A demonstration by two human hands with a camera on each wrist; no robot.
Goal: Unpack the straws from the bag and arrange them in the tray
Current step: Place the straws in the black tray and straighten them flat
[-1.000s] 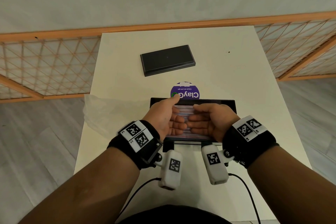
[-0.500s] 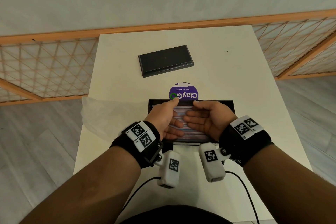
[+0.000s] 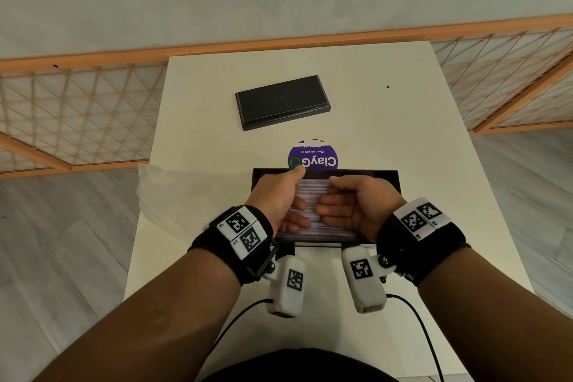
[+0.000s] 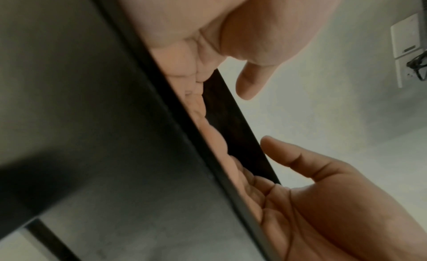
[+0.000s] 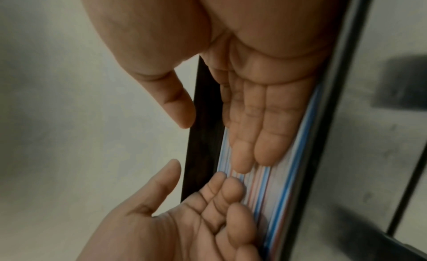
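Note:
A black tray point(image 3: 389, 174) sits on the white table near me, holding a flat layer of red, blue and white striped straws point(image 3: 311, 192). Both hands lie in the tray with their fingertips almost meeting. My left hand point(image 3: 288, 205) rests its fingers on the straws, thumb reaching the far rim. My right hand point(image 3: 341, 208) presses straight fingers point(image 5: 261, 133) on the straws point(image 5: 272, 192). The left hand point(image 5: 203, 215) shows loosely bent fingers in the right wrist view. In the left wrist view the tray wall point(image 4: 120, 122) hides the straws. The empty clear bag point(image 3: 186, 192) lies left of the tray.
A black rectangular lid or box point(image 3: 282, 102) lies further back on the table. A purple round sticker point(image 3: 313, 155) sits just behind the tray. An orange lattice railing point(image 3: 77, 115) borders the table at the back and sides.
Almost nothing; both hands stay on the straws in the tray, with the fingers shifting only slightly.

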